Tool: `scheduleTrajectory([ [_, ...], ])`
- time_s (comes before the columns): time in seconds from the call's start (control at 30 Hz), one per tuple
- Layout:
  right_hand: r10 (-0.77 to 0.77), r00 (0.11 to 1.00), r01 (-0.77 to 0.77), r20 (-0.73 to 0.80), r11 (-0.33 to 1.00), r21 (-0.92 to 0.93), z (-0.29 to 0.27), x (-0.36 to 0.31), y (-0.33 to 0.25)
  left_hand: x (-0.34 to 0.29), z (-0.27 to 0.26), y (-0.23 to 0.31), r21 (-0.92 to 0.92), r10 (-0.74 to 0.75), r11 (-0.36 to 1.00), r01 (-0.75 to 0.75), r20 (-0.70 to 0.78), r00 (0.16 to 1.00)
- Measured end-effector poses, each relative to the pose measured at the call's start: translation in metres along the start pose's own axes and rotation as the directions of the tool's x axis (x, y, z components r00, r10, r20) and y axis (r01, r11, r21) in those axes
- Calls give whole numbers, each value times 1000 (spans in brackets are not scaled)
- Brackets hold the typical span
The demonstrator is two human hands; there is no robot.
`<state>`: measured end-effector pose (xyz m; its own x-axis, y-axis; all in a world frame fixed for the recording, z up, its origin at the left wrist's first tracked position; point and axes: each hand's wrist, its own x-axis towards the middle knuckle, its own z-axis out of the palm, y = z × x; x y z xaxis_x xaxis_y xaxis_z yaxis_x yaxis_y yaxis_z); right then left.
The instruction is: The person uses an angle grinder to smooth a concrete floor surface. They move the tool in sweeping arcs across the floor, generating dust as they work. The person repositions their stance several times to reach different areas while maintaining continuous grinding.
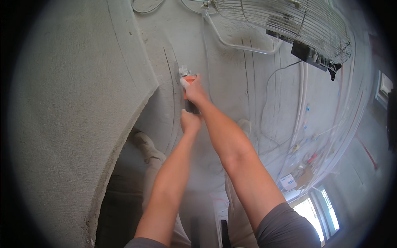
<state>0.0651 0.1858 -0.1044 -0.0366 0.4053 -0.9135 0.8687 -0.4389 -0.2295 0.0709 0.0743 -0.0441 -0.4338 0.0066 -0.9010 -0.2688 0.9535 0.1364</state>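
An angle grinder (192, 107) with an orange and dark body is held by both my hands, its head pointing away from me at the grey concrete floor (231, 82). My right hand (195, 91) wraps round the orange front part. Behind it, my left hand (191, 121) is closed round the dark rear end. The grinder's metal head (183, 71) sits beside a long dark groove (170, 72) in the floor; whether its disc touches the concrete is too blurred to tell.
A wire-caged fan (285, 18) on a tubular stand is at the far right, its cable trailing over the floor. A rough-edged concrete wall (78, 82) rises at my left. My dusty shoes (144, 145) flank the work. A small box (288, 182) lies at the right.
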Motion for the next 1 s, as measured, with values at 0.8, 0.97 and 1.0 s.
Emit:
scheduleTrajectory([
  [0.8,-123,992,122,18,992,22,-19,28,-20,27,18,20,-37,73,997,-74,-45,996],
  [0.97,-142,990,142,16,990,7,-32,27,-39,31,21,35,-95,94,990,-101,-78,993],
  [1.0,-134,991,133,28,991,7,-35,28,-41,32,21,39,-91,99,990,-106,-74,992],
])
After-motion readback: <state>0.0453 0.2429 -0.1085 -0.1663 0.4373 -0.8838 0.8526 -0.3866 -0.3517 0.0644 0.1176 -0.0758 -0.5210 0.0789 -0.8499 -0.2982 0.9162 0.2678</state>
